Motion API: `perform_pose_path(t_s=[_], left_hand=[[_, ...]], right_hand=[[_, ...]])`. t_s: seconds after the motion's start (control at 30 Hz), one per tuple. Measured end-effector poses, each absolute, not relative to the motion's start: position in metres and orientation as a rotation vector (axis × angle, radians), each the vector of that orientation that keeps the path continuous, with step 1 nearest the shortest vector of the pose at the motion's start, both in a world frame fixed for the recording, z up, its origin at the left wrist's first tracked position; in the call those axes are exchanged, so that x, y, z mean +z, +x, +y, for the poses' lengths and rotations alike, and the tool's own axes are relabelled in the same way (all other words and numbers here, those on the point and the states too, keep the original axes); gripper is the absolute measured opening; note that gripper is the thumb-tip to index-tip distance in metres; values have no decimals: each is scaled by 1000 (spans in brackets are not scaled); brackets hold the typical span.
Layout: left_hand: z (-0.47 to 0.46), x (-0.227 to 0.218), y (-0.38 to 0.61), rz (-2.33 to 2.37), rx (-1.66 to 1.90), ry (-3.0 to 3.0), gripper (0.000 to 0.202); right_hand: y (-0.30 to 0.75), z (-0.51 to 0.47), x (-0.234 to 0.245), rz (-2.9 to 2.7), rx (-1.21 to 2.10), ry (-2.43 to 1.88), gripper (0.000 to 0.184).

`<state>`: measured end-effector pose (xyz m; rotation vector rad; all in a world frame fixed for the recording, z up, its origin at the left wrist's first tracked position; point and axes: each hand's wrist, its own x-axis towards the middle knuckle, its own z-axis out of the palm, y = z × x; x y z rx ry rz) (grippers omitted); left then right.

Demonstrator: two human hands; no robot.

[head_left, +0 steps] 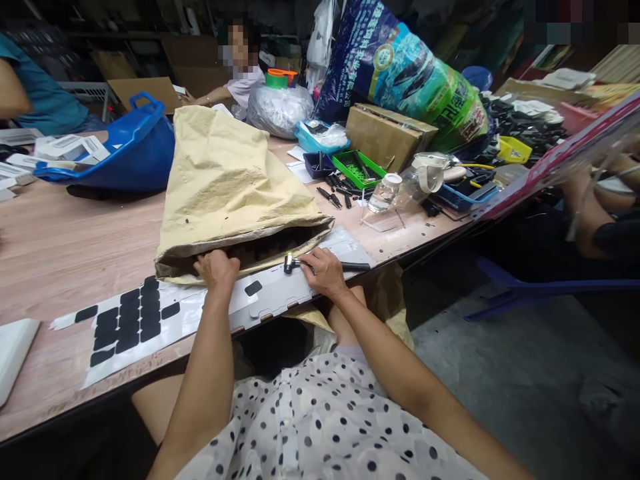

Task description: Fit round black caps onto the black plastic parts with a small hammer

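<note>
My left hand [216,268] reaches into the open mouth of a large tan paper sack [225,180] lying on the wooden table [65,247]; its fingertips are hidden inside. My right hand [324,269] is closed on a small hammer [295,263] with a metal head and a dark handle, held over a grey flat panel [280,290] at the table's front edge. A single black pad [253,288] sits on that panel. To the left lies a white sheet with several black pads [127,320].
A blue plastic tub [135,150] stands behind the sack. A green tray [357,167], cardboard box [387,133], printed sack [405,67] and a plastic bottle [384,192] crowd the far right. Other people sit at the back and right. A white panel [15,350] lies at the left edge.
</note>
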<state>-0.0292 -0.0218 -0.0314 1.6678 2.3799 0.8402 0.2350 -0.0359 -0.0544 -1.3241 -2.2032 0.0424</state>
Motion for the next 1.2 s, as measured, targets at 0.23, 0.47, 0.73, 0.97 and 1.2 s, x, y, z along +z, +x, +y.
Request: perform_pose_path(t_s=[0.23, 0.47, 0.73, 0.97, 1.2], left_hand=[[-95, -36, -28, 2002, 970, 1971, 21], [-95, -51, -16, 1892, 916, 2023, 19], [-91, -49, -19, 1840, 929, 1967, 12], [-91, -46, -16, 1825, 901, 1907, 13], [-89, -48, -13, 1834, 917, 1885, 7]], right_hand=[[233, -36, -53, -2199, 50, -1339, 20], [233, -37, -52, -2193, 57, -1360, 20], [236, -34, -49, -2206, 110, -1351, 17], [207, -65, -30, -2059, 334, -1116, 27], [183, -86, -26, -2141, 391, -1075, 31]])
